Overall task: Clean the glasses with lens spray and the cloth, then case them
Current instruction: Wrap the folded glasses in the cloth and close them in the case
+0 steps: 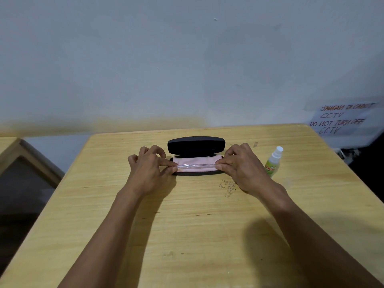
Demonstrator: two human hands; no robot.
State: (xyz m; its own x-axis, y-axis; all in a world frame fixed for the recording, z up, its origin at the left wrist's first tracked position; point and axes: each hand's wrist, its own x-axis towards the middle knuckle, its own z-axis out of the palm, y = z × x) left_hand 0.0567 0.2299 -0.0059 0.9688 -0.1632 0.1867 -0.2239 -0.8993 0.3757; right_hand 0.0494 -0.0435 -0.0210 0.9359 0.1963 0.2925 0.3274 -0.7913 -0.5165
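Clear-framed glasses [195,165] lie folded on the pink cloth [193,163] inside the open black hard case [196,145], each end pinched by the left hand [149,169] and right hand [239,165]. Green-labelled spray bottle [273,162] stands beside. Whether cleaning is done cannot be told; closing the lid remains.

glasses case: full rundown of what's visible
The case is a black, oblong hard-shell clamshell with rounded ends and a matte look. It lies open on the wooden table, toward the far edge; the lid stands up at the back, hinged along the long side. The shallow base holds a pink cloth with clear-framed glasses across it. The left hand and right hand pinch the glasses at each end, over the base's ends. A spray bottle stands apart to its right.
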